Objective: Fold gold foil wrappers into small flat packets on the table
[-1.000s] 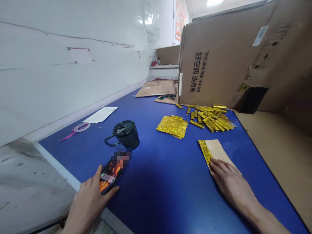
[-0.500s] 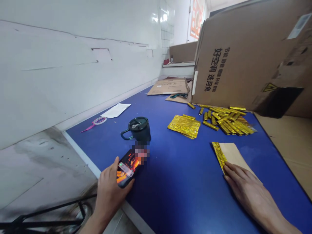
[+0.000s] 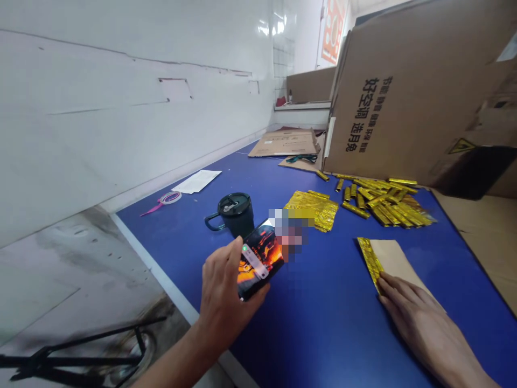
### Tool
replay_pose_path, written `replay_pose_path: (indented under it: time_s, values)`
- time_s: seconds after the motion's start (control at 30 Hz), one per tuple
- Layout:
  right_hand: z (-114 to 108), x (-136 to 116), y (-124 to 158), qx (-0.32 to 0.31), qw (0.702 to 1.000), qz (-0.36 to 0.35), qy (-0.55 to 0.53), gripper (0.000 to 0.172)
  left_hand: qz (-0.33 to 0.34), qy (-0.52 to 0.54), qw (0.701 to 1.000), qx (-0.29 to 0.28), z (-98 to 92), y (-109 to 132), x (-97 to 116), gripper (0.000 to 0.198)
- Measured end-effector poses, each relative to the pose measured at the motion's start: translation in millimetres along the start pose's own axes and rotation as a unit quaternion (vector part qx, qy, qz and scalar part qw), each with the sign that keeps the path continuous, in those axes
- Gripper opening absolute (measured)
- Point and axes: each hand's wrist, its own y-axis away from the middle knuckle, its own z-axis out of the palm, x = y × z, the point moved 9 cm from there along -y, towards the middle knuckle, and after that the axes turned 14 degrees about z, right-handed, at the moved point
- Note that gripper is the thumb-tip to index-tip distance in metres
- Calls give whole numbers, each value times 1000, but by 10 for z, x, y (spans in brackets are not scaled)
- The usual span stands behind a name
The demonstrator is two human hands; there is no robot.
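Containers: the dark mug [image 3: 233,215] stands upright on the blue table [image 3: 323,334] with its handle to the left and its lid fitted, so its contents are hidden. The large cardboard box [image 3: 412,97] stands at the far right of the table, and its inside is not visible. A pile of gold sticks [image 3: 383,199] lies loose at the foot of the box. A stack of gold foil sachets [image 3: 313,207] lies flat between that pile and the mug.

Left hand [image 3: 224,302]: fingers curl round the near end of the phone [image 3: 258,258] and grip it, screen lit and facing up, just in front of the mug.

Right hand [image 3: 420,323]: open, fingers extended, palm down on the brown paper sheet [image 3: 393,258]. The sheet lies flat with a gold foil strip [image 3: 369,258] along its left edge.
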Motion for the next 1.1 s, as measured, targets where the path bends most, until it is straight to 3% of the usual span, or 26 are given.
replay_pose_path:
  time_s: [0.23,0.43,0.77,1.1]
  values:
    - [39,34,37,25,999,-27,13,50,9,65,997,27,-139,-272,298,83]
    - [141,80,93,10,999,-53,6,50,-4,111,993,38,-211,-356,413,85]
    - [716,629,111,-28,994,-107,16,47,-26,131,990,44,-250,-323,382,86]
    - [694,647,102,-64,995,-80,-21,46,-38,91,994,40,-266,-212,259,80]
